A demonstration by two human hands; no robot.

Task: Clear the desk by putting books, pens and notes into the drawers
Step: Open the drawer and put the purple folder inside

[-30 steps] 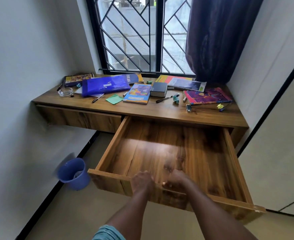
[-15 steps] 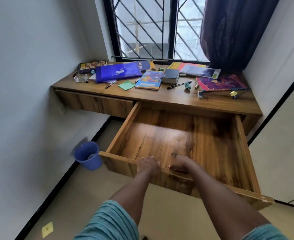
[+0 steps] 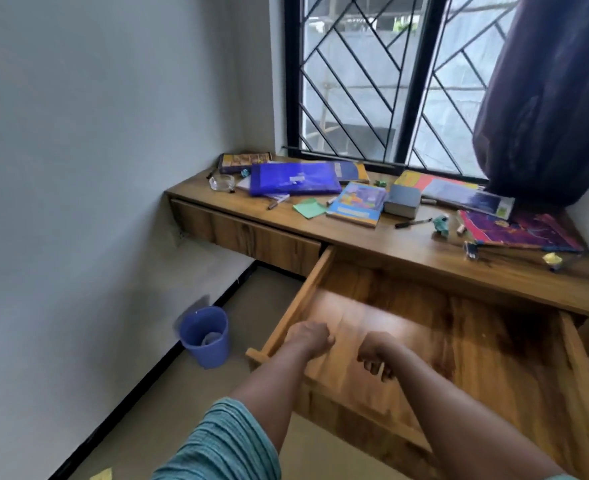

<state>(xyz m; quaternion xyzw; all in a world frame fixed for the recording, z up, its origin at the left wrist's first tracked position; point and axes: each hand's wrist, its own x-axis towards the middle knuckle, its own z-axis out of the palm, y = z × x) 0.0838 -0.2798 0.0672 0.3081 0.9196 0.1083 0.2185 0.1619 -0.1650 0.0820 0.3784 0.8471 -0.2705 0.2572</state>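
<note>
A teal sleeve (image 3: 223, 441) is covering the left upper arm at the bottom of the view, and both bare forearms are reaching forward from it. The left hand (image 3: 308, 337) is hovering over the near left part of the open drawer (image 3: 296, 299), its fingers balled into a fist. The right hand (image 3: 376, 355) is hanging just beside it, fingers curled downward. Neither hand is gripping anything that can be seen, though both are blurred. The drawer is standing pulled far out from under the desk (image 3: 407, 247), with its wooden bottom showing in the light. Down on the floor to the left, a blue bin (image 3: 204, 336) is sitting against the wall.

The books, pens and notes are all lying on the desk top. Toward its front edge, green notes (image 3: 308, 207) are resting just beside a colourful book (image 3: 357, 204), and a black pen (image 3: 412, 222) is lying to the right of that book. A thick grey book (image 3: 402, 200) is sitting behind the pen, and a purple book (image 3: 518, 232) is lying at the right end. Farther left, a blue folder (image 3: 295, 183) is lying across other papers, near a glass dish (image 3: 222, 183). The left drawer (image 3: 248, 237) is sitting closed below them. Behind the desk, a dark curtain (image 3: 546, 98) is hanging beside the barred window (image 3: 355, 81)
</note>
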